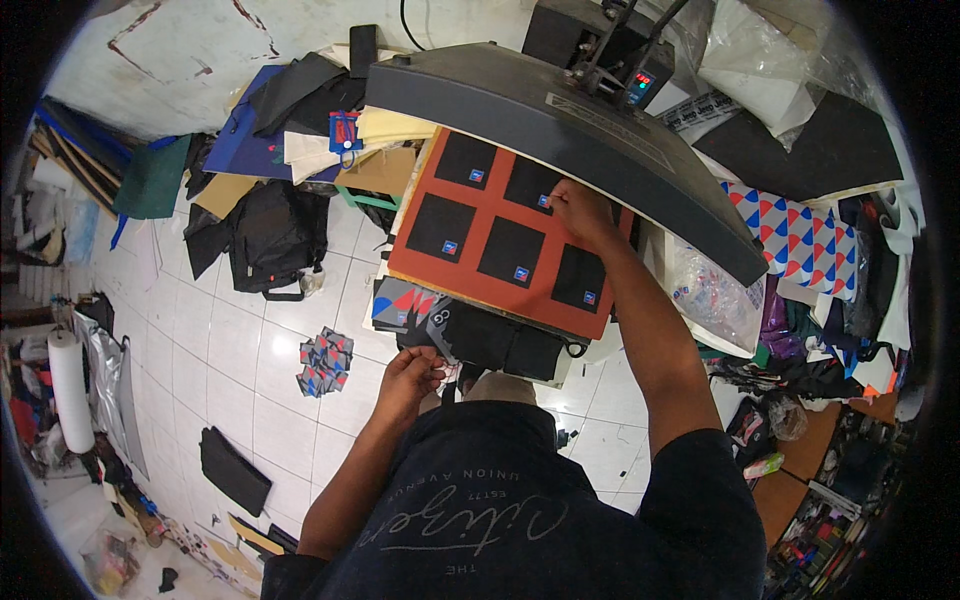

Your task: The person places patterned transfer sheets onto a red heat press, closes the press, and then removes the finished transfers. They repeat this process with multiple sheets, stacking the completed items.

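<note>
An orange-red pad (480, 200) lies on the lower bed of a heat press, and its dark grey upper plate (560, 115) is raised above the far side. Several black fabric squares (440, 222) rest on the pad in rows, each with a small blue label (522, 273) near one corner. My right hand (582, 212) reaches over the pad, fingertips pinched beside the label of the far middle square; what they hold is hidden. Lower left, my left hand (412, 380) is closed next to grey, red and blue printed pieces (405, 308); anything in its fingers is too small to make out.
Small printed pieces (325, 361) lie heaped on the white tiled floor at left. A black backpack (275, 235) and a folded black item (236, 471) are also on the floor. Plastic bags (710, 285) and fabric piles crowd the press's right side.
</note>
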`<state>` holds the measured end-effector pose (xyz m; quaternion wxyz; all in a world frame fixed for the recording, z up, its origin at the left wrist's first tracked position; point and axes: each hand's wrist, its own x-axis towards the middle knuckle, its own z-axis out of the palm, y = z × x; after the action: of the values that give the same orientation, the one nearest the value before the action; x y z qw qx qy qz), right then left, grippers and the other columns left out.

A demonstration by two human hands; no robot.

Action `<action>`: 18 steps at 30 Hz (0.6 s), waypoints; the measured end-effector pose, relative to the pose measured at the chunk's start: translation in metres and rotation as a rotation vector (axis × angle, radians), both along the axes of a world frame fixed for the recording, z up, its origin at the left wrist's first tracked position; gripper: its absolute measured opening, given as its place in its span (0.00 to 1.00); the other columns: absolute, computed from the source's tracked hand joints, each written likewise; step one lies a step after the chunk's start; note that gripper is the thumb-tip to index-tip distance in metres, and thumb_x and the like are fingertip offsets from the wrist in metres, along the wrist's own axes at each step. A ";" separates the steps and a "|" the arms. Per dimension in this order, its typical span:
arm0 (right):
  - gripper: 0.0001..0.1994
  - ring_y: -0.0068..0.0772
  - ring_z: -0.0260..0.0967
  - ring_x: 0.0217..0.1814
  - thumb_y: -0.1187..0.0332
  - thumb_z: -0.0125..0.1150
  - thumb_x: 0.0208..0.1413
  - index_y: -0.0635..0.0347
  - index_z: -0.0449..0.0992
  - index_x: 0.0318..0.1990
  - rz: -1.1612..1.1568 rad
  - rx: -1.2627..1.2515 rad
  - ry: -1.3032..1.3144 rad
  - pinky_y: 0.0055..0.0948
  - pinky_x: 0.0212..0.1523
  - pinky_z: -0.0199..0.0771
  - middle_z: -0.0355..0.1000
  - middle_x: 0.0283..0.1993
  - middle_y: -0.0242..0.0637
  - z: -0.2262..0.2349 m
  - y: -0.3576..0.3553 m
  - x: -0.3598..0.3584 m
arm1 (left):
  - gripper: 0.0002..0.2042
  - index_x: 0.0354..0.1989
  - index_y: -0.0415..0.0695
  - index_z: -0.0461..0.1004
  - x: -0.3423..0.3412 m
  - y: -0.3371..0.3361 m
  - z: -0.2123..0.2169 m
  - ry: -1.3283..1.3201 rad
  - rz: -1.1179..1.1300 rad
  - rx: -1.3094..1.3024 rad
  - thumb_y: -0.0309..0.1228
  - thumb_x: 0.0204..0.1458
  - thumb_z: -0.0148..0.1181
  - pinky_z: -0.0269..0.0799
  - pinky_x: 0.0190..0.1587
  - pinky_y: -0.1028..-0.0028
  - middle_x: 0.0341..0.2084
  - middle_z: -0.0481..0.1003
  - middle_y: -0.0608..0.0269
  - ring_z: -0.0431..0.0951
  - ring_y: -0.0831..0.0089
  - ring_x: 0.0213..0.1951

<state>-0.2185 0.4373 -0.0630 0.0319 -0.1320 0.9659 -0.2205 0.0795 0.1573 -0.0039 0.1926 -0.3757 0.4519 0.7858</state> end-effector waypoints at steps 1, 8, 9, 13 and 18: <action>0.08 0.33 0.75 0.34 0.63 0.61 0.53 0.58 0.77 0.31 0.013 0.003 0.027 0.33 0.37 0.72 0.75 0.29 0.36 -0.002 0.002 -0.001 | 0.06 0.41 0.45 0.71 -0.001 0.000 0.000 -0.014 -0.003 -0.010 0.31 0.58 0.54 0.70 0.39 0.77 0.33 0.75 0.65 0.75 0.76 0.34; 0.08 0.32 0.74 0.32 0.64 0.62 0.52 0.59 0.77 0.30 0.016 -0.008 -0.024 0.33 0.34 0.72 0.74 0.27 0.35 0.009 -0.002 0.001 | 0.08 0.42 0.41 0.69 0.000 0.001 -0.003 0.006 -0.001 -0.001 0.30 0.57 0.54 0.71 0.40 0.72 0.34 0.73 0.62 0.74 0.71 0.34; 0.08 0.31 0.74 0.31 0.65 0.62 0.52 0.59 0.77 0.30 0.001 -0.025 -0.051 0.32 0.34 0.72 0.74 0.26 0.35 0.012 -0.003 0.003 | 0.08 0.42 0.41 0.69 0.000 0.001 -0.003 0.006 -0.002 -0.005 0.30 0.57 0.54 0.71 0.40 0.72 0.34 0.73 0.62 0.74 0.71 0.34; 0.08 0.30 0.73 0.31 0.64 0.63 0.52 0.59 0.77 0.30 -0.050 -0.128 -0.070 0.31 0.34 0.71 0.74 0.27 0.34 0.019 -0.004 0.004 | 0.09 0.43 0.41 0.69 0.001 0.001 -0.006 0.005 -0.020 -0.025 0.30 0.57 0.54 0.71 0.39 0.72 0.34 0.73 0.62 0.75 0.71 0.34; 0.08 0.29 0.73 0.31 0.64 0.63 0.53 0.60 0.78 0.32 0.021 -0.086 -0.065 0.30 0.35 0.71 0.75 0.28 0.35 -0.001 0.007 -0.007 | 0.06 0.40 0.44 0.71 0.000 0.001 -0.007 -0.011 -0.039 -0.036 0.32 0.57 0.55 0.70 0.38 0.76 0.33 0.74 0.65 0.74 0.75 0.33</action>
<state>-0.2250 0.4440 -0.0636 0.0600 -0.1363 0.9525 -0.2656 0.0794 0.1585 -0.0106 0.2038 -0.3746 0.4719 0.7716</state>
